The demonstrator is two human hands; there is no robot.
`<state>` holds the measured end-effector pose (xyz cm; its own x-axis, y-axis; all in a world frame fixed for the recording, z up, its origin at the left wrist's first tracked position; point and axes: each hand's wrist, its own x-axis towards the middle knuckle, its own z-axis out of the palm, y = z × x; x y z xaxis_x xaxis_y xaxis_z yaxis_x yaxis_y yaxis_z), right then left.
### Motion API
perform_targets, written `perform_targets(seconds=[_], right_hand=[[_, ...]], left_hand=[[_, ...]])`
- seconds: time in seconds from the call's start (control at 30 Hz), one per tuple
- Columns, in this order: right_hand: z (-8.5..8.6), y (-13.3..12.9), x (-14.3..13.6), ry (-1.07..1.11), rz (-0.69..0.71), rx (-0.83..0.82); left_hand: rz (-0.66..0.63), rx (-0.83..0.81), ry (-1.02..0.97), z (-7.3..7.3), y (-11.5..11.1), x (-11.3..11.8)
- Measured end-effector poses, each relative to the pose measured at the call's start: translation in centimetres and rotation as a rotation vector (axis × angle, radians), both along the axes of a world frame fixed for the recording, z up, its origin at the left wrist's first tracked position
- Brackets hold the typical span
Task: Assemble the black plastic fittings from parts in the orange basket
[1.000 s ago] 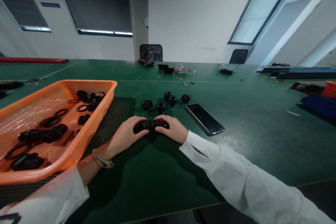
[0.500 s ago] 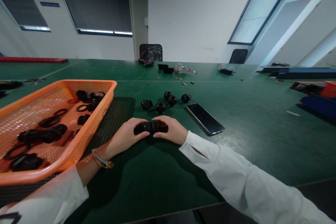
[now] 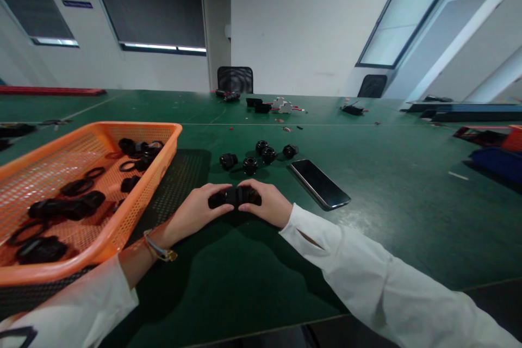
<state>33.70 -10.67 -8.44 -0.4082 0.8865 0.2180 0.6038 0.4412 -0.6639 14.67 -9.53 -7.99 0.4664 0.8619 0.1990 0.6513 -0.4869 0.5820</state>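
Observation:
Both of my hands meet over the green table (image 3: 253, 283) on one black plastic fitting (image 3: 233, 196). My left hand (image 3: 194, 211) grips its left end. Its right end is in my right hand (image 3: 267, 202), fingers curled over the top. The fitting lies level, just above the table or resting on it; I cannot tell which. Several similar black fittings (image 3: 258, 156) stand in a loose group just beyond my hands. A dark phone (image 3: 320, 183) lies flat to the right of my right hand.
An orange mesh basket (image 3: 134, 204) at the left holds several black fittings and rings. Small parts and tools (image 3: 277, 106) lie further back. Red and blue objects (image 3: 495, 149) sit at the far right. Two dark chairs stand behind the table.
My hands have stayed in place on the fitting; the fingers have shifted slightly around it. The view has tilted a little.

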Motion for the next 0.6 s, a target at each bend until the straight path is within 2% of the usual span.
perform_targets(seconds=[0.33,0.6], right_hand=[[0.34,-0.18,-0.1,-0.066,0.003,-0.007],[0.34,-0.24,0.02,-0.115,-0.006,0.044]], left_hand=[[0.003,0.04,0.027,-0.03,-0.21,0.07],[-0.096,0.202,0.053,-0.08,-0.36,0.01]])
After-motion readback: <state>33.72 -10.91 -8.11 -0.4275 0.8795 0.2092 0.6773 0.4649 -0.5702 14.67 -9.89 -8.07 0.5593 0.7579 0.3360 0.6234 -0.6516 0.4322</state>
